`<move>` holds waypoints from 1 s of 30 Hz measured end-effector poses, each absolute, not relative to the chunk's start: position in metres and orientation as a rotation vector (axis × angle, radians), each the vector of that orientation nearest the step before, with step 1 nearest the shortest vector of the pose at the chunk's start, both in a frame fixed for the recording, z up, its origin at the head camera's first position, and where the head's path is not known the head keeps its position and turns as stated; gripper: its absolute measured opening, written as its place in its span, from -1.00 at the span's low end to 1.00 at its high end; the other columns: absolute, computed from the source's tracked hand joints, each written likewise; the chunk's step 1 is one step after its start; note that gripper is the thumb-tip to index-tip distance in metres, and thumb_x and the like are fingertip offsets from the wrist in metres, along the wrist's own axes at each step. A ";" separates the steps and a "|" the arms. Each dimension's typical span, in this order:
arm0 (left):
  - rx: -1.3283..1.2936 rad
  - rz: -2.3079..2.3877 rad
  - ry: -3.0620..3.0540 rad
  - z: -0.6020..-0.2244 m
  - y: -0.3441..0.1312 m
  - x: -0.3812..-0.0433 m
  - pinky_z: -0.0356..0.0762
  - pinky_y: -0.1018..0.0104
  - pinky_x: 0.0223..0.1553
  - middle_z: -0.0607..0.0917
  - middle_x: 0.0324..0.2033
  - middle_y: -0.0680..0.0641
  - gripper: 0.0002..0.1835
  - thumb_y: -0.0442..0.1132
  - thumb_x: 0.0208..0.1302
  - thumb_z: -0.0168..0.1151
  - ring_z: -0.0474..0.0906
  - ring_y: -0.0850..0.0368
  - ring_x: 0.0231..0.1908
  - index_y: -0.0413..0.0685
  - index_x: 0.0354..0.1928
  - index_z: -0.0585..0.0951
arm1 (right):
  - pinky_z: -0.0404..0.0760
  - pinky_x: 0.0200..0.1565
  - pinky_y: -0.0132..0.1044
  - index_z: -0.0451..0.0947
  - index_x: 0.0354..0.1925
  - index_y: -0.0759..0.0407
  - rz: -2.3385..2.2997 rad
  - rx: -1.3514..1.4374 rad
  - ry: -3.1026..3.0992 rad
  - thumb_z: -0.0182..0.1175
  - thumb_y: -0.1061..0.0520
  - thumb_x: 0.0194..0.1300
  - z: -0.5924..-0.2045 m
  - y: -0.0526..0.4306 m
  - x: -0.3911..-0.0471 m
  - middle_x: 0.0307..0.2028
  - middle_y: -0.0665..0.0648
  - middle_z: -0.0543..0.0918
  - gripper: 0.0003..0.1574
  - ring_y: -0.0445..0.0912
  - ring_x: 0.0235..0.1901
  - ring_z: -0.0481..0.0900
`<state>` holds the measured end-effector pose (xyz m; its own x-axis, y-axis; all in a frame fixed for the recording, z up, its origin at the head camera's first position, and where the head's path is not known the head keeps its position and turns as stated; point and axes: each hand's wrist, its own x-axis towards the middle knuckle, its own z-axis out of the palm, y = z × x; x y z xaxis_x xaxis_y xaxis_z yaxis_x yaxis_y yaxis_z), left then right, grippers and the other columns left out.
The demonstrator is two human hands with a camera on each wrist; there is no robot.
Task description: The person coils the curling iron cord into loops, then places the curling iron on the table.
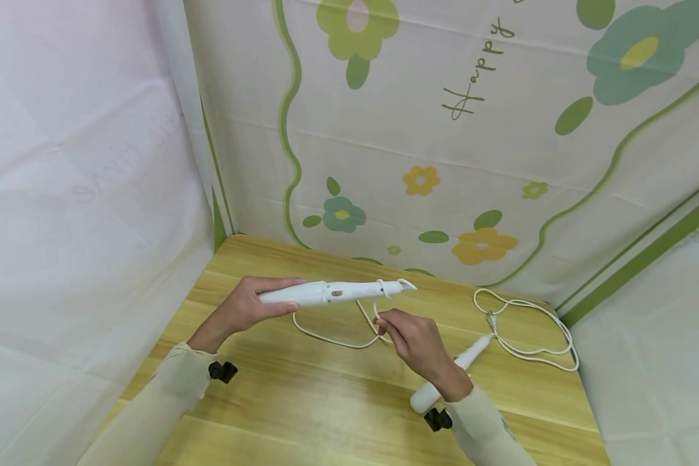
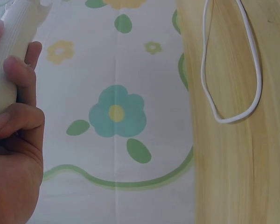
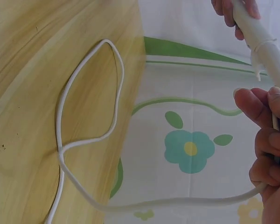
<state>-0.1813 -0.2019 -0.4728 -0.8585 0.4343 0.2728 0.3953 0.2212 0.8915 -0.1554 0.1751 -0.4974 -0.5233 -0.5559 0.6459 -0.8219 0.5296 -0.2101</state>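
My left hand [image 1: 246,305] grips a white, wand-shaped corded appliance that looks like a curling iron [image 1: 355,290], held level above the table. A small brown switch sits on its side. Its white cord [image 1: 333,342] passes round the narrow end and hangs in a loop to the tabletop. Below that end, my right hand [image 1: 416,340] pinches the cord; in the right wrist view the cord [image 3: 177,201] runs into its curled fingers [image 3: 267,173]. The left wrist view shows fingers [image 2: 22,77] bent round the thick body [image 2: 11,51].
A second white wand-shaped appliance [image 1: 474,351] lies on the wooden table [image 1: 314,401], partly behind my right wrist. Its coiled cord [image 1: 567,343] and plug [image 1: 492,320] rest at the right. Flower-printed cloth [image 1: 378,142] walls rise at the back and sides.
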 end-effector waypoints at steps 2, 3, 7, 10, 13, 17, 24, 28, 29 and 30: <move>0.814 1.738 2.446 -0.474 -0.202 -0.182 0.69 0.28 -0.26 0.80 0.21 -0.19 -0.48 -0.30 0.32 0.59 0.68 0.10 -0.23 -0.02 0.32 0.75 | 0.66 -0.44 -0.39 0.73 -0.14 0.09 0.675 1.121 -2.258 0.20 0.09 0.68 -0.496 0.174 -0.154 -0.41 -0.06 0.76 -0.78 -0.29 -0.48 0.71; 0.813 1.726 2.457 -0.474 -0.202 -0.182 0.69 0.28 -0.26 0.80 0.21 -0.18 -0.48 -0.29 0.32 0.59 0.68 0.10 -0.23 -0.01 0.32 0.75 | 0.65 -0.45 -0.40 0.72 -0.14 0.09 0.665 1.120 -2.254 0.15 0.05 0.72 -0.496 0.174 -0.154 -0.42 -0.06 0.76 -0.72 -0.31 -0.48 0.70; 0.857 1.659 2.534 -0.477 -0.203 -0.183 0.68 0.28 -0.26 0.81 0.21 -0.14 -0.48 -0.25 0.32 0.60 0.69 0.10 -0.23 0.05 0.32 0.76 | 0.59 -0.51 -0.43 0.70 -0.17 0.07 0.624 1.116 -2.246 0.00 -0.04 0.78 -0.496 0.174 -0.154 -0.44 -0.06 0.74 -0.57 -0.33 -0.53 0.64; 0.944 1.596 2.618 -0.478 -0.202 -0.184 0.68 0.29 -0.25 0.83 0.18 -0.12 -0.48 -0.24 0.32 0.61 0.69 0.14 -0.23 0.06 0.32 0.76 | 0.55 -0.53 -0.45 0.68 -0.18 0.07 0.613 1.111 -2.256 0.09 0.03 0.75 -0.496 0.175 -0.154 -0.45 -0.07 0.73 -0.67 -0.34 -0.56 0.60; 1.047 1.538 2.697 -0.480 -0.201 -0.185 0.68 0.30 -0.25 0.85 0.13 -0.11 -0.48 -0.26 0.30 0.61 0.70 0.19 -0.23 0.05 0.31 0.77 | 0.53 -0.52 -0.47 0.67 -0.20 0.07 0.619 1.106 -2.286 0.10 0.05 0.75 -0.496 0.175 -0.154 -0.47 -0.09 0.70 -0.68 -0.36 -0.57 0.57; 1.175 1.495 2.776 -0.482 -0.199 -0.186 0.70 0.29 -0.24 0.87 0.09 -0.11 -0.46 -0.30 0.26 0.63 0.72 0.22 -0.21 0.03 0.29 0.77 | 0.52 -0.49 -0.49 0.68 -0.19 0.07 0.652 1.098 -2.318 0.16 0.12 0.71 -0.495 0.174 -0.153 -0.49 -0.12 0.65 -0.76 -0.41 -0.56 0.50; 1.268 1.485 2.932 -0.485 -0.199 -0.188 0.71 0.28 -0.30 0.89 0.00 -0.13 -0.40 -0.35 0.12 0.67 0.75 0.20 -0.25 0.04 0.26 0.79 | 0.47 -0.49 -0.54 0.74 -0.09 0.16 0.725 1.049 -2.363 0.32 0.34 0.49 -0.495 0.172 -0.151 -0.51 -0.13 0.60 -0.87 -0.44 -0.57 0.39; 1.266 1.514 2.958 -0.486 -0.199 -0.189 0.70 0.31 -0.30 0.89 -0.01 -0.12 -0.38 -0.36 0.09 0.69 0.75 0.19 -0.26 0.05 0.26 0.79 | 0.46 -0.49 -0.56 0.75 -0.07 0.20 0.765 1.024 -2.395 0.30 0.33 0.51 -0.496 0.172 -0.151 -0.52 -0.08 0.63 -0.87 -0.44 -0.56 0.41; 1.265 1.522 2.965 -0.486 -0.199 -0.189 0.70 0.33 -0.30 0.90 -0.01 -0.12 -0.37 -0.37 0.08 0.69 0.75 0.19 -0.26 0.05 0.26 0.79 | 0.45 -0.49 -0.57 0.75 -0.07 0.20 0.780 1.020 -2.403 0.29 0.34 0.51 -0.497 0.173 -0.150 -0.52 -0.06 0.64 -0.87 -0.45 -0.56 0.40; 1.265 1.527 2.976 -0.487 -0.199 -0.190 0.70 0.34 -0.29 0.90 -0.02 -0.12 -0.37 -0.37 0.07 0.69 0.76 0.18 -0.25 0.05 0.26 0.80 | 0.45 -0.49 -0.57 0.74 -0.06 0.20 0.798 1.016 -2.410 0.29 0.34 0.52 -0.497 0.173 -0.150 -0.52 -0.05 0.64 -0.86 -0.45 -0.56 0.39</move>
<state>-0.1896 -0.1992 -0.4866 -0.6684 0.3820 0.6383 0.7412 0.4135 0.5288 -0.1496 0.1726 -0.4970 -0.6534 -0.5128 0.5569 -0.7437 0.5719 -0.3460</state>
